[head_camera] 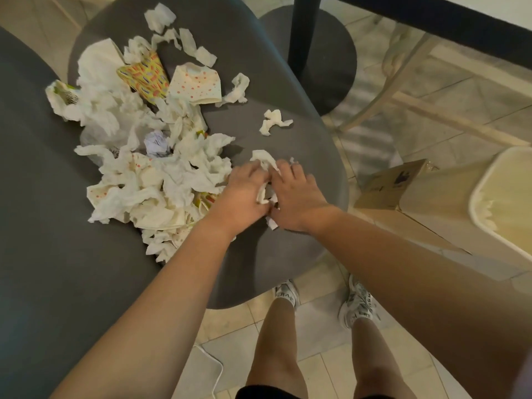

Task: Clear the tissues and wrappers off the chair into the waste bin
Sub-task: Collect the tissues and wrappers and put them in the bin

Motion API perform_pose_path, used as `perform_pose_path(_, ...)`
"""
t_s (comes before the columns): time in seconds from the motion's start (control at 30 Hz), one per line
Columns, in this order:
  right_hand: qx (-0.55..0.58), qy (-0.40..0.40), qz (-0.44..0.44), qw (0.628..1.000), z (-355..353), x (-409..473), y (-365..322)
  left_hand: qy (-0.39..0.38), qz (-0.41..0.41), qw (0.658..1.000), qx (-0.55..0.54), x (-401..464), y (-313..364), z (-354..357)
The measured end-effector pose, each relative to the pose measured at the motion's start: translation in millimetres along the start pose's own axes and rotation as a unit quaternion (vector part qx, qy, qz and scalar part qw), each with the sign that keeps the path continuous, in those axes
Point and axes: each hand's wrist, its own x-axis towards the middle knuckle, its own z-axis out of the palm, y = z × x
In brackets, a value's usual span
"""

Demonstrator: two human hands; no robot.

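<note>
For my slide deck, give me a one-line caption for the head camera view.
Both hands gather tissues at the chair's edge, pile left, bin waiting right.

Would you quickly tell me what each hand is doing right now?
Left hand: fingers curled, gripping the crumpled white tissues on the grey chair.
Right hand: gripping the same tissues.

- A black table post (302, 30) on a round dark base (336, 61) stands beyond the fingers, up and to their right.
- A cardboard box (387, 185) lies on the floor to the right of the fingers.
- Pale tiled floor (316, 367) spreads below and right of the fingers.
- Patterned white sneakers (358, 305) stand on the tiles, nearer the viewer than the fingers.
- A light wooden frame (403, 96) crosses the floor at upper right.
</note>
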Motion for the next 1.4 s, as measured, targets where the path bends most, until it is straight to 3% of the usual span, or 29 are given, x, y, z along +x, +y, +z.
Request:
perform_pose_path(0.13, -0.056, 0.021, -0.03, 0.998, 7.9, -4.7, 6.8, -0.058, -0.008, 0.992, 0.11, 3.1, -10.9, 21.2)
perform_pose_path(0.33, -0.02, 0.061, -0.055, 0.996, -2.0, -10.3, 22.0, -0.05, 0.046, 0.992, 0.106, -1.7, -3.8, 13.4)
perform_pose_path(0.5, 0.105, 0.124, -0.025, 0.986, -22.5, -28.1, 42.1, 0.033, 0.088, 0.995, 0.045, -3.5, 27.8, -2.2)
perform_pose_path(0.63, 0.163, 0.232, -0.007, 0.959, -37.4, -58.3, 70.5, 0.096, 0.148, 0.984, 0.023, 2.4, 72.0, -7.0)
perform_pose_path(0.83, 0.169, 0.311, 0.019, 0.935, -62.3, -115.4, 131.8, 0.119, 0.225, 0.967, -0.005, 23.3, 151.2, 15.3)
perform_pose_path(1.23, 0.229, 0.344, 0.159, 0.897, -34.5, -242.8, 290.0, -0.002, 0.354, 0.935, 0.02, 59.8, 317.0, 126.1)
perform_pose_path(1.33, 0.24, 0.31, 0.204, 0.897, -18.8, -263.8, 319.9, -0.066, 0.359, 0.93, 0.05, 69.6, 344.3, 155.7)
perform_pose_path(1.4, 0.237, 0.22, 0.252, 0.912, -13.7, -270.5, 332.4, -0.111, 0.347, 0.925, 0.105, 77.5, 350.4, 171.1)
